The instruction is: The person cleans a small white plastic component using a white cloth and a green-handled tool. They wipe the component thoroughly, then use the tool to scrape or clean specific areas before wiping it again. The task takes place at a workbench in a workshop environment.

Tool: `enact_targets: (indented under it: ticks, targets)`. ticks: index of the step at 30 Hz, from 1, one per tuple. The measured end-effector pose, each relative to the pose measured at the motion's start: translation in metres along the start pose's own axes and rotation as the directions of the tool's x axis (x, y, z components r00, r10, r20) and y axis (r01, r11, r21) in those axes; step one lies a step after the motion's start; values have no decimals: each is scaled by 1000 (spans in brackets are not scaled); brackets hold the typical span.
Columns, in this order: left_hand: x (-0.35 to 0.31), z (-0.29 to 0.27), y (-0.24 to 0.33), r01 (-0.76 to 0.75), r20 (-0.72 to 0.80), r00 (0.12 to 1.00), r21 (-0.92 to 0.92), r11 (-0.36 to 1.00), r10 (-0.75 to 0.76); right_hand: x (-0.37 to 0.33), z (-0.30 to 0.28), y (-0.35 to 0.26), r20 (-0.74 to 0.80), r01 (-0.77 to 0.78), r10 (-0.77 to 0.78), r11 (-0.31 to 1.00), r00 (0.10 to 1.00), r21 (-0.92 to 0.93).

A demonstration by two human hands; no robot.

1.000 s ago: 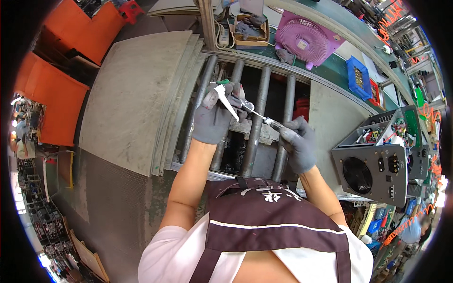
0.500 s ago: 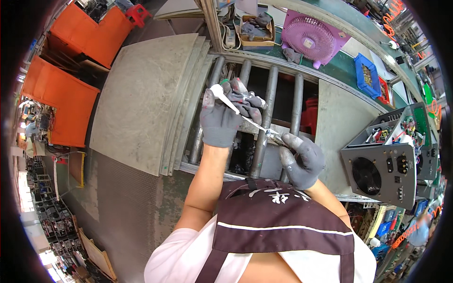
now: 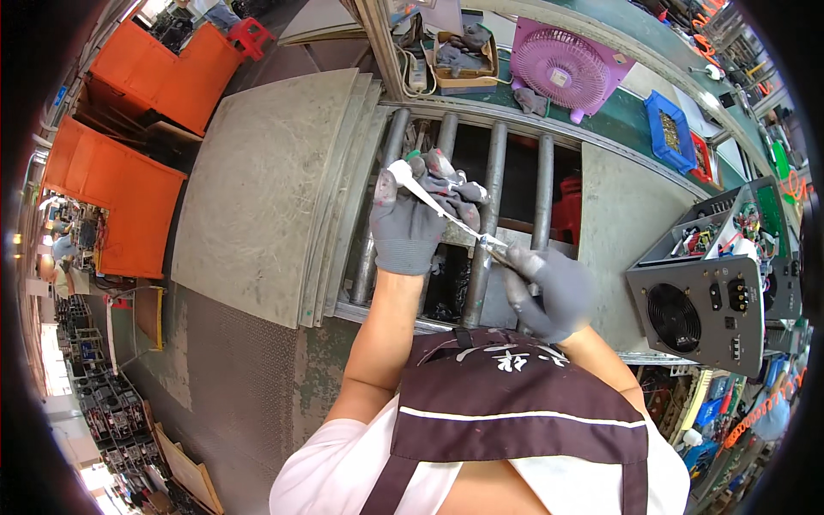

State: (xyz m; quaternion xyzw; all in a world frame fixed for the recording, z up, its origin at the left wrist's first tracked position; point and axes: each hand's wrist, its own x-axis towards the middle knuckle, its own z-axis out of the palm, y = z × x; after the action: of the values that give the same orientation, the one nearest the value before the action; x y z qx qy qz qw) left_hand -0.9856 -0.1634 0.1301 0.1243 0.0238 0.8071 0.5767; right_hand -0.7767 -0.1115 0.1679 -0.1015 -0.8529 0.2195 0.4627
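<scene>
My left hand (image 3: 412,223), in a grey stained work glove, is turned palm up with its fingers curled. A white tapered piece (image 3: 420,190) with a rounded end lies across it, held at the thumb. From its narrow end a thin white strand runs toward my right hand (image 3: 554,292), which is gloved too and slightly blurred. Between the right thumb and fingers is a thin dark rod-like tool (image 3: 498,255); its tip meets the strand above a metal roller (image 3: 483,275). The tool's exact kind is too small to make out.
Several rollers (image 3: 542,189) span the frame beneath my hands. Stacked grey sheets (image 3: 257,189) are at left, an open grey electronics case (image 3: 695,309) at right. On the far bench are a purple fan (image 3: 562,73), a blue parts bin (image 3: 669,133) and a cardboard box (image 3: 465,73).
My right hand has turned a little and its fingers have shifted by the strand's end. The left hand keeps hold of the white piece. The whole view has shifted slightly.
</scene>
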Motion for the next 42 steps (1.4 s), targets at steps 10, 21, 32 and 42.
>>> enact_targets:
  ticks: [10,21,32,42]
  targets:
    - [3,-5,-2,-95,-234,961,227,969,149,0,14,7,84,8,2,993,996,-114]
    - [6,4,-5,-80,-154,981,249,965,121,4,21,13,767,-882,509,-30,391,470]
    - [16,-5,7,22,-74,997,248,969,-4,10,16,26,561,-341,67,852,825,398]
    - [17,-12,11,-29,-126,991,170,985,51,21,6,12,263,-401,344,893,901,206]
